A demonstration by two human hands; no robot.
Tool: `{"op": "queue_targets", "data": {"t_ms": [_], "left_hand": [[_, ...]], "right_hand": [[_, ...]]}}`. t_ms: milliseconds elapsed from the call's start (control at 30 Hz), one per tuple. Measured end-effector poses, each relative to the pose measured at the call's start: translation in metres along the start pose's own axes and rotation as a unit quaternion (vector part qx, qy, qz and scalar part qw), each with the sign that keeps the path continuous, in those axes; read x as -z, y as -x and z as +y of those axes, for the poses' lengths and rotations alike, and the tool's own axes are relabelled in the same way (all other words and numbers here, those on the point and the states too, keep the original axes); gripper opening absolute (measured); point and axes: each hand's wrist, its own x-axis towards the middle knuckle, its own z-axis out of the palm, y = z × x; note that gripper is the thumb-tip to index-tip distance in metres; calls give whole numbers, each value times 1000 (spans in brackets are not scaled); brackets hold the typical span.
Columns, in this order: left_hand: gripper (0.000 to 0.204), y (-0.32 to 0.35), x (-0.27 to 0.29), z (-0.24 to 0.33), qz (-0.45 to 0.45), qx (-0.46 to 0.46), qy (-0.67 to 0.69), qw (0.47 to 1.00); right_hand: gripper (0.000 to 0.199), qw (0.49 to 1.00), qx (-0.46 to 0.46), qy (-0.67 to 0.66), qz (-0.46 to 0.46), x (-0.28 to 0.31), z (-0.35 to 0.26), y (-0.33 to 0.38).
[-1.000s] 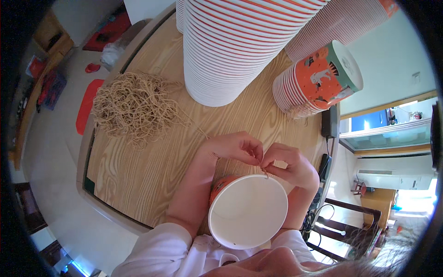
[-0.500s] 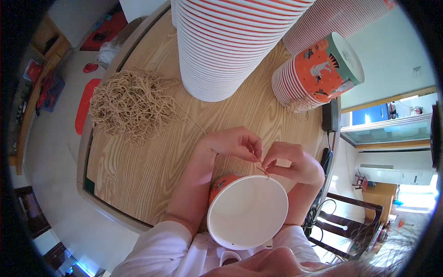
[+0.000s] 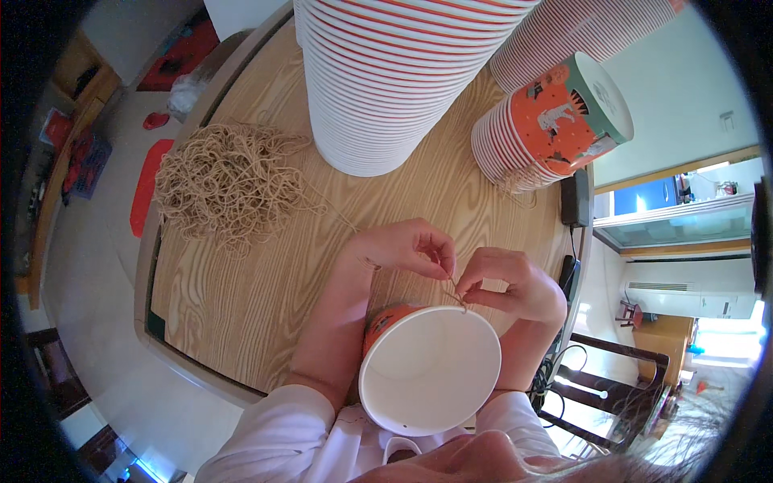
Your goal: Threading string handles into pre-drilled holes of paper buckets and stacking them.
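Observation:
A paper bucket [image 3: 431, 370], white inside with an orange printed outside, rests against my body with its mouth facing up. A thin tan cord [image 3: 456, 296] is attached at the bucket's far rim. My left hand [image 3: 415, 248] pinches the cord between thumb and fingers just beyond that rim. Close beside it, my right hand [image 3: 507, 282] is closed in a pinch on the cord too, thumb against fingertips. The exact knot or loop between the fingers is too small to make out. A small hole shows in the bucket's near wall.
A tangled heap of tan cord [image 3: 229, 181] lies on the wooden table [image 3: 217, 322] at left. A tall stack of white buckets [image 3: 386, 88] rises at the far middle. A shorter orange stack [image 3: 543, 129] stands at right, a black adapter [image 3: 575, 197] near the edge.
Both hands stay nearly in place at the rim, still pinching the cord. The whole view has shifted very slightly.

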Motion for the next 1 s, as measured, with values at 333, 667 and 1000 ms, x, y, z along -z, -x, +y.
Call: {"op": "queue_targets", "data": {"t_ms": [333, 667, 1000], "left_hand": [[12, -3, 0, 0, 8, -6, -32, 999], [12, -1, 0, -5, 17, -13, -18, 1000], [11, -1, 1, -1, 9, 12, -40, 999]], "right_hand": [[10, 999, 28, -4, -34, 0, -1, -2], [11, 999, -11, 22, -32, -2, -1, -3], [24, 998, 11, 37, 49, 4, -9, 9]]}}
